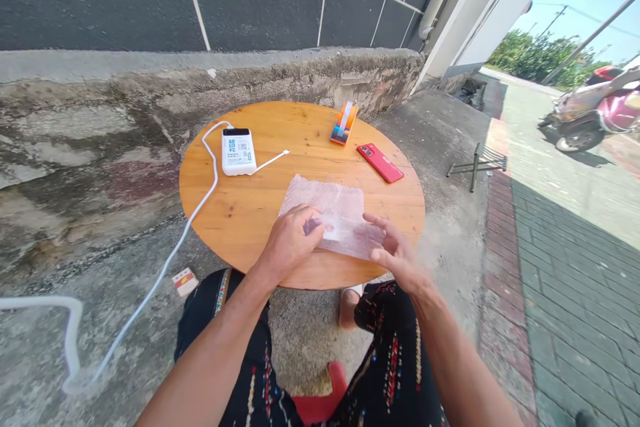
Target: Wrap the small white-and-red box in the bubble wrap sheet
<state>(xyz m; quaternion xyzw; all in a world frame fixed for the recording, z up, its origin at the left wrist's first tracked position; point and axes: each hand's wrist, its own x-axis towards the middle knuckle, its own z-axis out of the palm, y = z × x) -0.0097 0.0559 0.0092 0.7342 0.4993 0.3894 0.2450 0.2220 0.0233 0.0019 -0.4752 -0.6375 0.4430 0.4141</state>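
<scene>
A translucent, pinkish-white wrapping sheet (330, 197) that looks like bubble wrap lies spread on the round wooden table (270, 207) in front of me. On its near half is a small whitish flat piece (329, 228), whose kind I cannot make out. My left hand (294, 237) is curled at the left side of the sheet, with thumb and fingers on the edge of that piece. Fingers apart and holding nothing, my right hand (396, 252) is at the sheet's right edge.
A white power bank (239, 152) with a white cable (190, 220) stands at the table's left. At the back right are an orange tape dispenser (344, 123) and a red phone (380, 163). A small box (185, 281) lies on the ground; a folding stool (477, 165) stands right.
</scene>
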